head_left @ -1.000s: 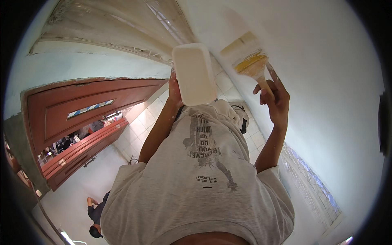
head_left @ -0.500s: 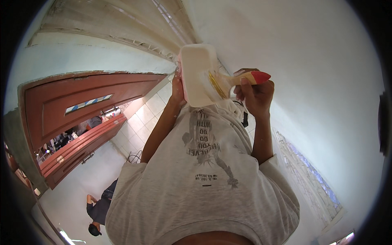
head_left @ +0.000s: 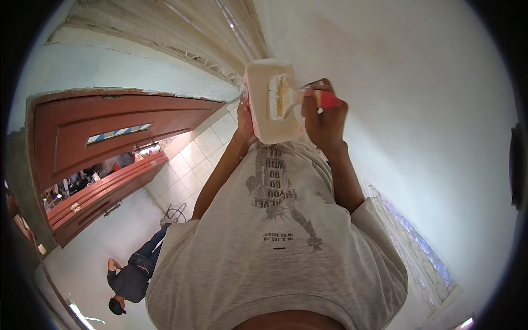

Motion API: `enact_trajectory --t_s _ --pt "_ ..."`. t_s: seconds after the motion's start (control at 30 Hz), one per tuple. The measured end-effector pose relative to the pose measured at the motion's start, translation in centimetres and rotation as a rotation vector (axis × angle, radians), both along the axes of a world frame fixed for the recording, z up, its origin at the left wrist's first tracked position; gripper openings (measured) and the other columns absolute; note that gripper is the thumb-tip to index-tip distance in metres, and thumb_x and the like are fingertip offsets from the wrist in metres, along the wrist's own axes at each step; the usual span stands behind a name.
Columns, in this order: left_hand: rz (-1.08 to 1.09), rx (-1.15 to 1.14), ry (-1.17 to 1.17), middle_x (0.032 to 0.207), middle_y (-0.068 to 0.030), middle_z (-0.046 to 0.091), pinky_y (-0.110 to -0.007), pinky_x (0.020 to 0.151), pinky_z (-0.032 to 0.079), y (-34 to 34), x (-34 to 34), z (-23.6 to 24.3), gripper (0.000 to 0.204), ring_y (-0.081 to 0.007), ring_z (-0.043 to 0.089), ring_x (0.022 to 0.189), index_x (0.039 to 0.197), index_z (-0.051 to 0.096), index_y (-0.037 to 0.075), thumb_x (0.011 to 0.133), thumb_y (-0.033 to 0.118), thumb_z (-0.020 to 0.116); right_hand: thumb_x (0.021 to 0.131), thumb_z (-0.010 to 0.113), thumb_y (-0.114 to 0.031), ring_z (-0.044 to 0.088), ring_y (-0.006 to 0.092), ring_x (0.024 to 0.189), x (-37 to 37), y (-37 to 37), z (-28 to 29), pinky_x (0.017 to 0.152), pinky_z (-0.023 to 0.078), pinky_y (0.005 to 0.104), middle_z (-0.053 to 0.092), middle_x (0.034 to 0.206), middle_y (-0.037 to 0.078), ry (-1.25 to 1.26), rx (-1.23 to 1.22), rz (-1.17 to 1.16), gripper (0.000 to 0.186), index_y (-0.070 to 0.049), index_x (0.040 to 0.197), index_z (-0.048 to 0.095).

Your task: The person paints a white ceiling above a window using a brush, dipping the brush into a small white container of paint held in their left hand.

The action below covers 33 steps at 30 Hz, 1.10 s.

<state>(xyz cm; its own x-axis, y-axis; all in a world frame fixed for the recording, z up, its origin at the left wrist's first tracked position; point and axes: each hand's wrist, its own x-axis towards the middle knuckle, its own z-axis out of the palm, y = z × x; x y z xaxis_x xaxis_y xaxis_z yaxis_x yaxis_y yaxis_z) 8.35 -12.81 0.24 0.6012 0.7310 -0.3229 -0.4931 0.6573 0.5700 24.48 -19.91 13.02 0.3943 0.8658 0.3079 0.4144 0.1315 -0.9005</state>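
Observation:
My left hand [head_left: 246, 122] grips the left side of a pale rectangular tub [head_left: 268, 127], whose outer wall looks pinkish. Whitish paint or a similar coating shows inside it. Closed around the handle of a wide paintbrush [head_left: 283, 98] is my right hand [head_left: 325, 118], at the tub's right side. The brush has a red-tipped wooden handle and yellowish bristles with white on them. Its head lies over the tub's inside, and I cannot tell how deep the bristles reach. Some white specks show on my left hand and forearm.
A pale wall [head_left: 429, 110] rises on the right, with a patterned stone-like panel [head_left: 415, 231] lower down. To the left stands a reddish-brown panelled door [head_left: 71, 137], ajar. A person in dark clothes [head_left: 135, 278] stands at lower left. Tiled floor [head_left: 192, 159] shows between.
My right hand has moved left and slightly up, bringing the brush head further over the tub and turning its bristles upright in view. The person at lower left shows more fully.

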Motion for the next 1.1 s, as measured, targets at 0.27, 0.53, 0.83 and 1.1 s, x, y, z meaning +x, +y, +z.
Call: enact_trajectory --t_s 0.27,0.53,0.83,1.1 --pt "-0.037 0.176 0.052 0.137 -0.0161 0.054 -0.043 0.099 0.054 -0.3 0.6 0.7 0.074 -0.0283 0.061 0.119 0.146 0.039 0.004 0.096 0.059 0.045 0.098 0.054 -0.010 0.055 0.0161 0.051 0.7 0.0 -1.5 0.050 0.044 0.0307 0.058 0.066 0.008 -0.019 -0.006 -0.046 0.022 0.001 0.080 0.059" --pt "-0.021 -0.069 -0.049 0.138 -0.0166 0.053 -0.045 0.101 0.053 -0.3 1.4 0.5 0.070 -0.0300 0.060 0.120 0.148 0.037 0.005 0.099 0.056 0.039 0.094 0.058 -0.010 0.062 0.0304 0.053 2.4 0.1 -1.3 0.049 0.044 0.0380 0.057 0.061 0.016 -0.057 -0.108 0.037 0.016 0.000 0.082 0.057" --pt "-0.018 -0.077 -0.123 0.137 -0.0174 0.054 -0.048 0.102 0.051 0.4 2.1 -1.2 0.062 -0.0325 0.057 0.123 0.145 0.040 0.004 0.101 0.047 0.034 0.099 0.053 -0.014 0.053 0.0229 0.054 3.3 0.1 -3.1 0.053 0.042 0.0346 0.056 0.066 0.014 0.034 -0.141 0.064 0.021 0.000 0.083 0.055" --pt "0.065 0.074 0.015 0.136 -0.0155 0.056 -0.047 0.099 0.054 1.2 0.7 -0.4 0.057 -0.0317 0.060 0.119 0.145 0.042 0.006 0.101 0.041 0.037 0.094 0.052 -0.039 0.056 0.0174 0.070 6.4 -2.0 -6.0 0.064 0.042 0.0283 0.062 0.079 0.011 1.299 0.087 -0.003 0.034 -0.007 0.105 0.056"
